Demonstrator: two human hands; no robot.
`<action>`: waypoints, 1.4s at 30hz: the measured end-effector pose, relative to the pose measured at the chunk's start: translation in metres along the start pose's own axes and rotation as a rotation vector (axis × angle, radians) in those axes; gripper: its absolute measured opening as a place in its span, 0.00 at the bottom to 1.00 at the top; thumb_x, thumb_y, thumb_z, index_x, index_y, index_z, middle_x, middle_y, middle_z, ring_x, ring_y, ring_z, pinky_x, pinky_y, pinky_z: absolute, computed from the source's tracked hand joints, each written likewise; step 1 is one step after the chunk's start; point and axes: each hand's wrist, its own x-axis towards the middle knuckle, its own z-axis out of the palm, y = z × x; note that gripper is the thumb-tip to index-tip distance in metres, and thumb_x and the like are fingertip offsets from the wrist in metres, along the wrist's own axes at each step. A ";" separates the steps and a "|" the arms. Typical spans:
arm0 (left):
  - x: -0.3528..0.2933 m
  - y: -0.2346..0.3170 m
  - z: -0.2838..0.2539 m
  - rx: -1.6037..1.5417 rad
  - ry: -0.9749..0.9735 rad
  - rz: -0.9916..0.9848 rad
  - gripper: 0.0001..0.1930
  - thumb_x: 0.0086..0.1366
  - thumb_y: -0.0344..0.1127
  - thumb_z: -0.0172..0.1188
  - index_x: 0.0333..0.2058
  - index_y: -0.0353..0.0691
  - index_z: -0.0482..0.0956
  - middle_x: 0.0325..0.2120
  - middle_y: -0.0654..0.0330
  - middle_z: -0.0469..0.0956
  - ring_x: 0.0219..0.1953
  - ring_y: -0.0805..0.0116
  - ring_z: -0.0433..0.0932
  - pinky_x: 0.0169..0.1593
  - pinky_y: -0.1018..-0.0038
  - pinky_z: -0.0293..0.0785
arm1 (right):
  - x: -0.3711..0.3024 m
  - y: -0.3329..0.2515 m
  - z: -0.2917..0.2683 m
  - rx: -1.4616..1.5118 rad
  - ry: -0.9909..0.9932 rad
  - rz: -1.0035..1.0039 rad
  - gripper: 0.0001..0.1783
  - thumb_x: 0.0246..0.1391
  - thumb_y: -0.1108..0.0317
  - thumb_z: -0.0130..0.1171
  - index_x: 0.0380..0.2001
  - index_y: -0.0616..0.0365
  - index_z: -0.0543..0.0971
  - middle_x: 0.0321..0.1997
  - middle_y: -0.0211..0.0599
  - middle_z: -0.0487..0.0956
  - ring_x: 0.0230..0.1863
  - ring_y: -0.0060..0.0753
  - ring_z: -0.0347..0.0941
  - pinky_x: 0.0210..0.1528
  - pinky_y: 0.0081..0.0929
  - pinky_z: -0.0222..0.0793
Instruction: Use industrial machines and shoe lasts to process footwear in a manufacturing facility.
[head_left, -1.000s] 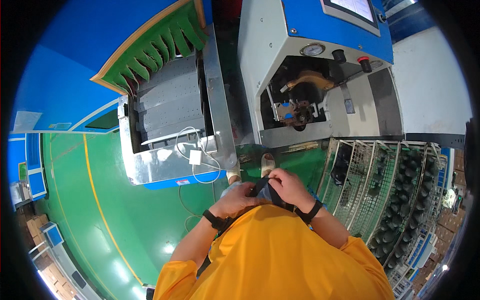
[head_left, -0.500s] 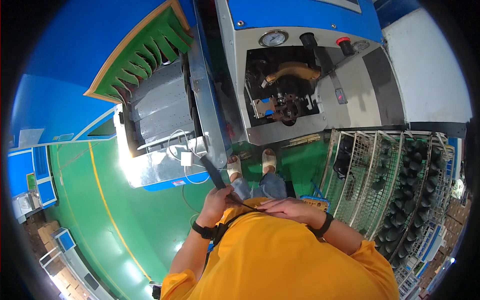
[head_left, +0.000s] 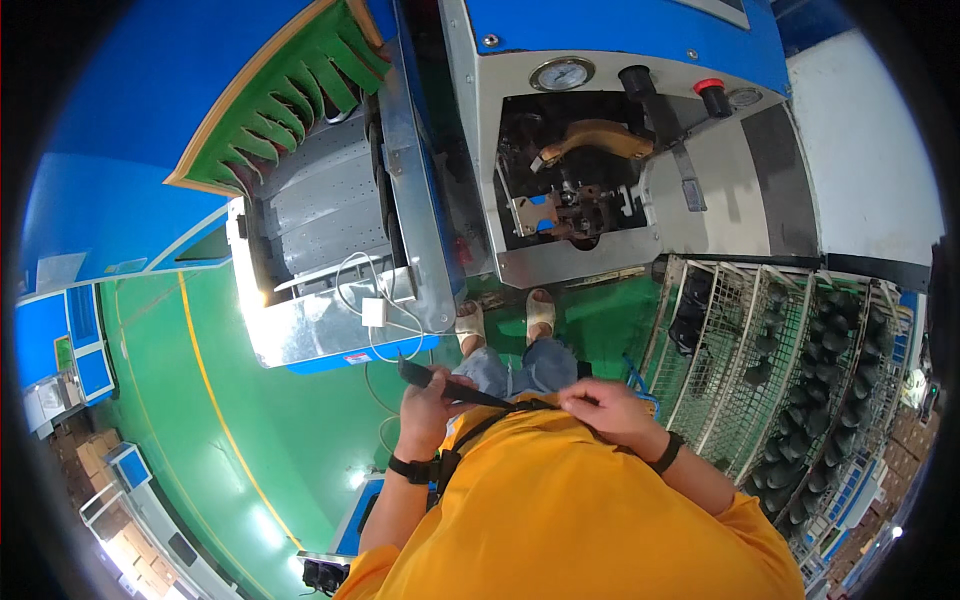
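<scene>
My left hand [head_left: 428,408] is closed around a black strap [head_left: 475,396]. One end of it sticks out past my fingers toward the conveyor, and the rest runs across the front of my waist. At its other end, by a dark buckle-like piece [head_left: 530,405], is my right hand [head_left: 605,408]. Its fingers are curled together against the yellow shirt [head_left: 590,510]; what they pinch is hidden. Each wrist wears a black band.
Ahead stands a blue-and-grey machine [head_left: 575,268] with a gauge, a red knob and an open cavity. Left of it is a metal conveyor [head_left: 310,205] with a green slit curtain [head_left: 270,130]. Wire racks [head_left: 735,370] of dark shoe-shaped pieces are at the right.
My left hand has drawn slightly nearer, and the strap's free end now points lower and further left. My right hand has lifted a little and shifted right, its fingers more curled.
</scene>
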 end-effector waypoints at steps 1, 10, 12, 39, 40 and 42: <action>-0.001 0.000 -0.002 -0.008 0.043 -0.023 0.09 0.79 0.38 0.48 0.46 0.38 0.71 0.40 0.47 0.83 0.44 0.51 0.86 0.42 0.62 0.88 | 0.005 0.011 0.003 0.032 0.072 -0.072 0.17 0.64 0.60 0.64 0.50 0.58 0.84 0.44 0.45 0.84 0.47 0.45 0.82 0.52 0.37 0.76; 0.005 0.007 -0.024 0.164 -0.017 -0.105 0.10 0.77 0.37 0.51 0.47 0.36 0.72 0.43 0.47 0.85 0.41 0.57 0.87 0.43 0.69 0.86 | 0.056 0.021 0.009 -0.320 -0.426 -0.193 0.22 0.66 0.56 0.60 0.57 0.58 0.80 0.49 0.48 0.81 0.54 0.53 0.77 0.57 0.41 0.72; 0.002 0.006 -0.023 0.129 0.009 -0.087 0.11 0.77 0.37 0.51 0.47 0.35 0.73 0.42 0.47 0.85 0.40 0.59 0.87 0.42 0.70 0.86 | 0.061 0.025 0.013 -0.271 -0.440 -0.182 0.21 0.66 0.57 0.59 0.55 0.59 0.80 0.48 0.49 0.81 0.53 0.54 0.78 0.56 0.41 0.73; -0.005 0.046 -0.076 1.063 0.274 0.168 0.31 0.75 0.59 0.49 0.43 0.30 0.82 0.30 0.52 0.86 0.30 0.64 0.84 0.34 0.68 0.79 | 0.073 0.031 0.015 -0.166 -0.386 -0.174 0.20 0.70 0.55 0.56 0.56 0.55 0.82 0.58 0.40 0.82 0.57 0.41 0.79 0.58 0.31 0.71; -0.002 0.055 -0.078 1.064 0.279 0.181 0.31 0.75 0.59 0.49 0.43 0.30 0.82 0.30 0.52 0.86 0.30 0.64 0.84 0.34 0.68 0.79 | 0.073 0.033 0.017 -0.181 -0.323 -0.284 0.20 0.70 0.55 0.56 0.55 0.55 0.83 0.55 0.42 0.83 0.55 0.43 0.80 0.56 0.32 0.73; 0.011 0.074 -0.085 0.919 0.530 0.323 0.34 0.75 0.61 0.44 0.41 0.32 0.84 0.34 0.45 0.86 0.41 0.41 0.84 0.45 0.52 0.76 | 0.076 0.030 0.017 -0.253 -0.256 -0.198 0.20 0.69 0.54 0.57 0.52 0.56 0.83 0.52 0.44 0.84 0.52 0.45 0.81 0.53 0.34 0.74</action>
